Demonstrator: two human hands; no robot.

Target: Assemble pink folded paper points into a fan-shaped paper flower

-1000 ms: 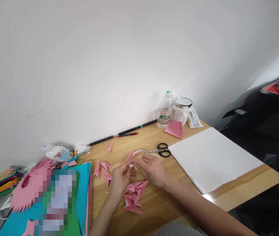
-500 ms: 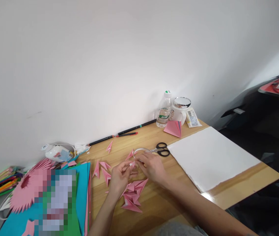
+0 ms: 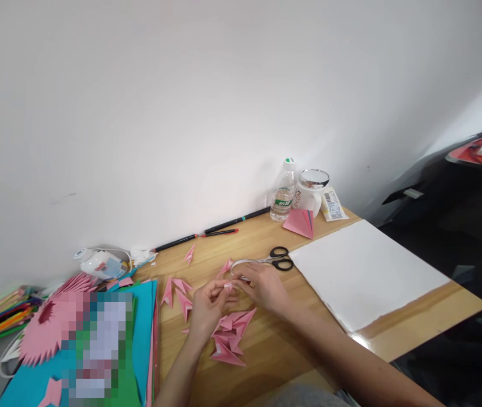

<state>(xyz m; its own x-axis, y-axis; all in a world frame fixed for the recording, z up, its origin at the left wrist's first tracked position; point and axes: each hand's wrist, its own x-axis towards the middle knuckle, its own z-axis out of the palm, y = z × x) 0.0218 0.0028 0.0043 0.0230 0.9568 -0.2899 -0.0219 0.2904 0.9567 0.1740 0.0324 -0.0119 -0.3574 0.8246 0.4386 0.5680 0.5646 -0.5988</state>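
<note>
My left hand (image 3: pixel 210 302) pinches a small folded pink paper piece (image 3: pixel 228 286) with a white patch on it, its fingers curled and closed. Close against it, my right hand (image 3: pixel 262 285) is closed around a roll of tape (image 3: pixel 241 264); the ring sticks out above the fingers, and the fingertips meet the pink piece. Below the hands lies a heap of folded pink paper pieces (image 3: pixel 230 336). Several more pink pieces (image 3: pixel 183 303) are spread to the left of my left hand. Black-handled scissors (image 3: pixel 281 258) lie just beyond my right hand, their blades partly hidden behind the tape.
A white sheet (image 3: pixel 368 271) covers the table's right side. Along the wall stand a water bottle (image 3: pixel 283 192), a mug (image 3: pixel 309 198) and a white bottle (image 3: pixel 100 264), with black pens (image 3: pixel 236 221) between. Coloured paper (image 3: pixel 143 316) and a pleated pink paper form (image 3: pixel 39 333) lie left.
Both hands stay nearly in place. My right fingertips have shifted slightly at the pink piece, and the tape ring has tilted a little.
</note>
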